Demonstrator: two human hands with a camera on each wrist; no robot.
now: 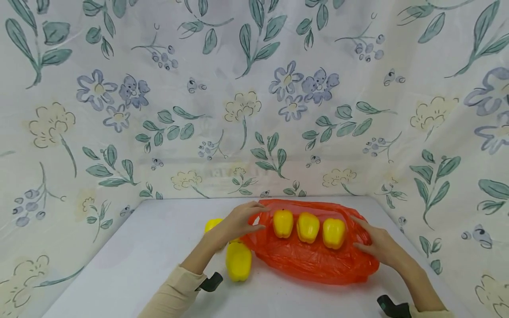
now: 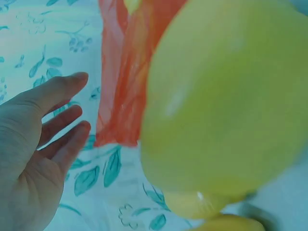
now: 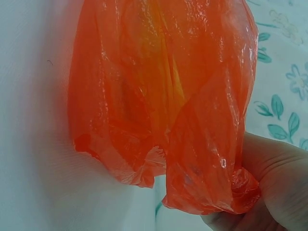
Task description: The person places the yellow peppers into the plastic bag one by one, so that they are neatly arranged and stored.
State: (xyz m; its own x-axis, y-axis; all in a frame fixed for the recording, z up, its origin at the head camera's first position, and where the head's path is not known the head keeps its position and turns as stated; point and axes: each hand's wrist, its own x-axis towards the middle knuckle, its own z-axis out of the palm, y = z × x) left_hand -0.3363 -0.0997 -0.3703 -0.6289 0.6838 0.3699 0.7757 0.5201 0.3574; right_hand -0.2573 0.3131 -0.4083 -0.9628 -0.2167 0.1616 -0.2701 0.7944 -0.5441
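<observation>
A red plastic bag (image 1: 310, 269) lies spread on the table with three yellow bell peppers (image 1: 308, 228) in a row within its opening. At the bag's left edge is my left hand (image 1: 240, 221), fingers apart and slightly bent. The left wrist view shows nothing in that hand (image 2: 43, 130), with a gap between it and the bag (image 2: 120, 96). My right hand (image 1: 381, 245) pinches the bag's right edge; in the right wrist view the hand (image 3: 284, 183) has crumpled film (image 3: 245, 192) between thumb and fingers, the fingertips partly hidden.
Another yellow bell pepper (image 1: 238, 261) lies on the white table (image 1: 131, 265) below my left hand. More yellow peppers (image 1: 213, 224) are behind my left wrist, partly covered by it. A floral cloth (image 1: 242, 145) hangs along the back and both sides.
</observation>
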